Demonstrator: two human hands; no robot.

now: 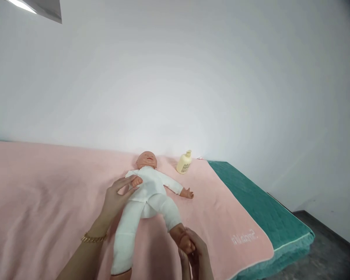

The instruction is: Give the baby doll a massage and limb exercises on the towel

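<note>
A baby doll (153, 184) in a white cloth suit lies on its back on a pink blanket (216, 217), with its head toward the wall. My left hand (115, 198), a gold bracelet at its wrist, has its fingers and thumb around the small hand of the doll's arm on the left, over the chest. In my right hand (196, 252) is the doll's bare foot on the right, lifted and bent toward me. The doll's other arm lies stretched out to the right. Its other leg reaches down to the bottom edge, partly cut off.
A pale yellow pump bottle (184, 162) stands slightly tilted on the blanket, right of the doll's head. Under the blanket is a green mattress (259, 194), showing at the right. A white wall (175, 77) runs behind, and dark floor (323, 249) lies at the right.
</note>
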